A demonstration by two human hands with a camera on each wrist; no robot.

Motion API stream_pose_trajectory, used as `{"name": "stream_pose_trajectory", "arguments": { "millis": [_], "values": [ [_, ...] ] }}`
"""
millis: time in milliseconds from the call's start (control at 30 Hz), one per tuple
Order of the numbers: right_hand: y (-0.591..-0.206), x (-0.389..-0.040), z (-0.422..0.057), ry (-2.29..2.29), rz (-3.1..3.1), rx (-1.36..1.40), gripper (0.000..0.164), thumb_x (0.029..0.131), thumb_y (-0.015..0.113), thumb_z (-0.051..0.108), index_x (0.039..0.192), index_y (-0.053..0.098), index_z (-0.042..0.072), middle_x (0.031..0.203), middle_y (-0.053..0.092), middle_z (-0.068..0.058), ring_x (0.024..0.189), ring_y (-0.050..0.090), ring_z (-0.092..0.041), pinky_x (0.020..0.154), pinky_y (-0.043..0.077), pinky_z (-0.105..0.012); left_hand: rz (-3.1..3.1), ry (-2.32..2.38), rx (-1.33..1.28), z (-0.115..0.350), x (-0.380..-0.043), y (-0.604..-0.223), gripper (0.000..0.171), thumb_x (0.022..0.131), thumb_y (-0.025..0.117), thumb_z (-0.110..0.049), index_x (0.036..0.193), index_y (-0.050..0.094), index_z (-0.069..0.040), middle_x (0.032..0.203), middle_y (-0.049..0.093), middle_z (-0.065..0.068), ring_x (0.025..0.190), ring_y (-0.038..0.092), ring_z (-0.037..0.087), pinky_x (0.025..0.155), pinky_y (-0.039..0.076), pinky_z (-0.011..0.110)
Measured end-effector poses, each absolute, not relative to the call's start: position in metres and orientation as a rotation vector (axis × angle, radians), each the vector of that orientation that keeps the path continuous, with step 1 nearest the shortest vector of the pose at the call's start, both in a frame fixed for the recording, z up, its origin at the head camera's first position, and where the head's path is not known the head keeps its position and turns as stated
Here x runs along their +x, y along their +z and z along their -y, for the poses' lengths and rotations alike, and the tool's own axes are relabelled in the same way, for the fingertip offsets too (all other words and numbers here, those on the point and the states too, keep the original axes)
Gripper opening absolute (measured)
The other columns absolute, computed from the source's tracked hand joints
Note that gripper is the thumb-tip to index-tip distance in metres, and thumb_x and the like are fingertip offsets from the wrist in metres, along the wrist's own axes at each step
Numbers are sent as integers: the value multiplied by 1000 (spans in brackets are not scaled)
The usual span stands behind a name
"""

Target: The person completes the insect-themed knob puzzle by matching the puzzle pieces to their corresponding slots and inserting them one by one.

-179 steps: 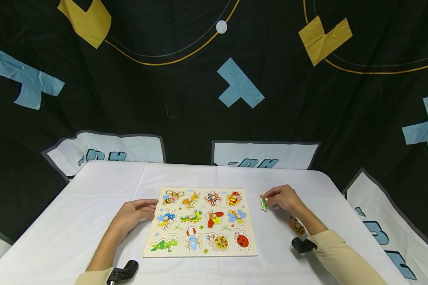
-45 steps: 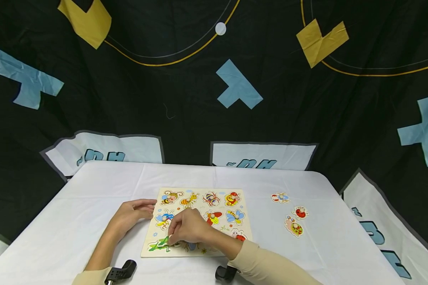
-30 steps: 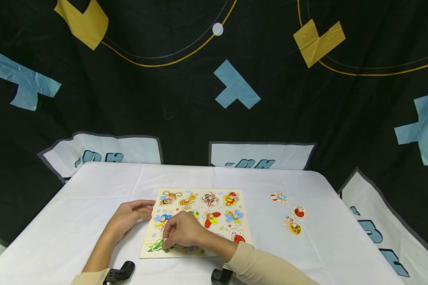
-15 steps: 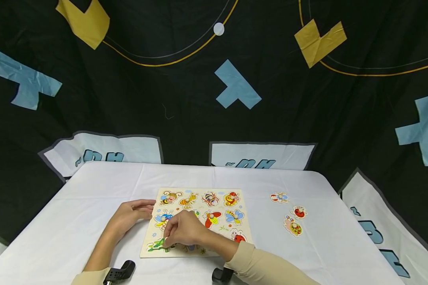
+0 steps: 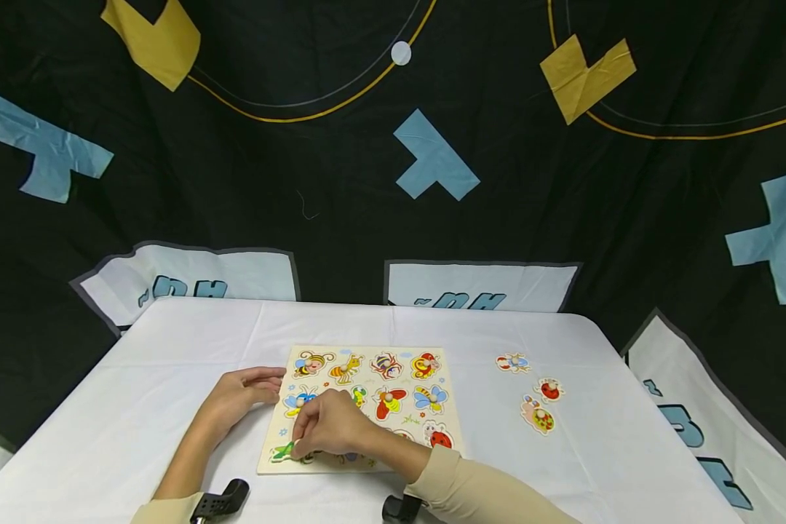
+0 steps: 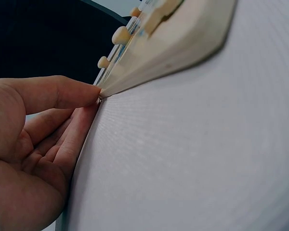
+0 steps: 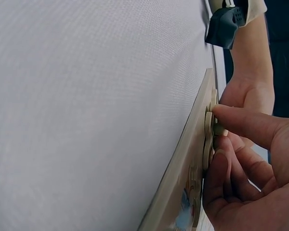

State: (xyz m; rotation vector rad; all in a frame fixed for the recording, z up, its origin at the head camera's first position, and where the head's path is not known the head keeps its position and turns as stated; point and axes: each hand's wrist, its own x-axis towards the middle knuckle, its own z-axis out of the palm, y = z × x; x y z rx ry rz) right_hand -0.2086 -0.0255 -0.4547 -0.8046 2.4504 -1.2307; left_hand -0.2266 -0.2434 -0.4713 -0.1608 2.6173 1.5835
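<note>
My right hand pinches the small knob of the green grasshopper puzzle piece over the lower left of the wooden insect board. Much of that piece is hidden under the fingers. From the right wrist, the piece stands proud of the board's surface; whether part of it sits in its recess cannot be told. My left hand rests at the board's left edge. In the left wrist view, thumb and fingertips touch the board's side with nothing else held.
Three loose pieces lie on the white cloth right of the board: a blue beetle, a ladybug and a snail. Several knobbed insect pieces sit in the board. A dark curtain hangs behind the table.
Since six seconds ago, my right hand has carried the grasshopper piece from the cloth onto the board's lower left. Within the last half second it shifts slightly left. The left hand stays put.
</note>
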Motion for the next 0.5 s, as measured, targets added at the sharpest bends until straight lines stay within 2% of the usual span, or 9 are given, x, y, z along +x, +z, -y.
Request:
{"name": "stream_pose_trajectory", "arguments": {
  "millis": [233, 500],
  "values": [
    [-453, -210, 25, -1234, -2421, -790, 17, 70, 91, 10, 70, 74, 15, 55, 63, 13, 49, 52, 3, 51, 38, -15, -2625, 1566, -166, 243, -226, -470, 53, 82, 77, -16, 134, 67, -9, 111, 76, 3, 99, 67, 7, 94, 43, 30],
    [-455, -211, 24, -1237, -2403, -768, 19, 70, 91, 11, 69, 73, 17, 54, 62, 16, 51, 52, 3, 51, 38, -14, -2628, 1559, -166, 242, -226, -470, 53, 82, 77, -16, 134, 67, -9, 112, 76, 3, 100, 67, 7, 93, 43, 29]
  ]
}}
